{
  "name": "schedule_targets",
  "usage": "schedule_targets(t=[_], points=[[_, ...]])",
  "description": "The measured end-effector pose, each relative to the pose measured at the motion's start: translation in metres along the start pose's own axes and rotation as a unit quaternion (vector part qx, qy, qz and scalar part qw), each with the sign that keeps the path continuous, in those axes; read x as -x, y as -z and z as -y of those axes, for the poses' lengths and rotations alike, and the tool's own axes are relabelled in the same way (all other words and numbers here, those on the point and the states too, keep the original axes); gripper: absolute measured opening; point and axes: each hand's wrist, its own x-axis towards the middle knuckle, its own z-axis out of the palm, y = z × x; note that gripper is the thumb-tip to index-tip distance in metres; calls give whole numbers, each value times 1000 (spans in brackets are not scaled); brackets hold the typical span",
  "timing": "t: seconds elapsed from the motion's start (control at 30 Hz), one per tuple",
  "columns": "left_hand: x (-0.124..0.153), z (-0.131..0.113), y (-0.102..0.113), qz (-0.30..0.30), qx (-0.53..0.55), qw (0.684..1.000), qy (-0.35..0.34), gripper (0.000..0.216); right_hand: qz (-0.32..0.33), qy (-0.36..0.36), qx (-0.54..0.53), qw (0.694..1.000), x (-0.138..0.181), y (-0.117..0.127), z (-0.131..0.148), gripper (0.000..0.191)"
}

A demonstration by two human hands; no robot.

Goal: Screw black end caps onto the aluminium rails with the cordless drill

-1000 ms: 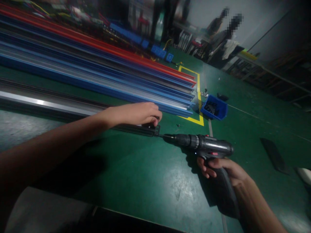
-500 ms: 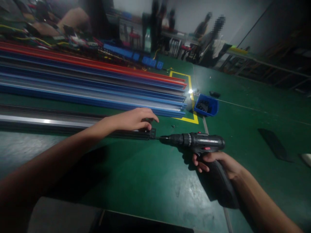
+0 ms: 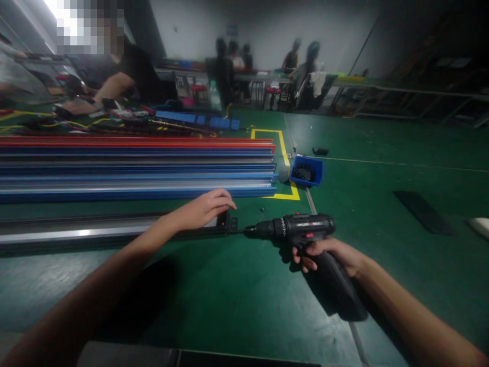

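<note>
A cordless drill (image 3: 309,224) is in my right hand (image 3: 332,255), with fingers around its grip. It points left, and its thin bit meets or nearly meets the black end bracket (image 3: 232,224) of a long dark metal profile (image 3: 126,230). Over that same end lies my left hand (image 3: 202,208), its fingers loosely stretched out and slightly bent, not wrapped round the profile. Whether the fingertips press on the profile is unclear. A tiny screw-like piece (image 3: 262,209) lies on the green table just beyond the drill's nose.
Behind lie several blue and red profiles (image 3: 191,191), ending inside a yellow tape outline (image 3: 284,196). A blue bin (image 3: 317,178) holds small dark parts. A flat black piece (image 3: 424,211) lies right. Wires and a person's arm (image 3: 114,86) are at the far left.
My view has levelled and shifted, so the profiles look straighter. Both hands, the drill and the dark profile keep nearly the same positions relative to each other.
</note>
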Motion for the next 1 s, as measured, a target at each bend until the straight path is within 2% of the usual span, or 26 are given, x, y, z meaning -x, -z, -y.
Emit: schedule_targets(t=[0.37, 0.53, 0.8, 0.9, 1.0], points=[[-2, -3, 1, 0, -32, 999, 13, 32, 14, 28, 2, 1000, -4, 3, -2, 28], [-5, -4, 2, 8, -35, 999, 1, 34, 12, 37, -43, 998, 2, 2, 1, 30], [-12, -12, 12, 36, -45, 998, 32, 38, -36, 146, -122, 981, 17, -7, 11, 33], [-28, -27, 13, 49, -103, 993, 32, 37, -65, 172, -154, 971, 19, -7, 13, 35], [-58, -45, 7, 96, -229, 968, 37, 38, -91, 185, -176, 963, 20, -8, 12, 35]])
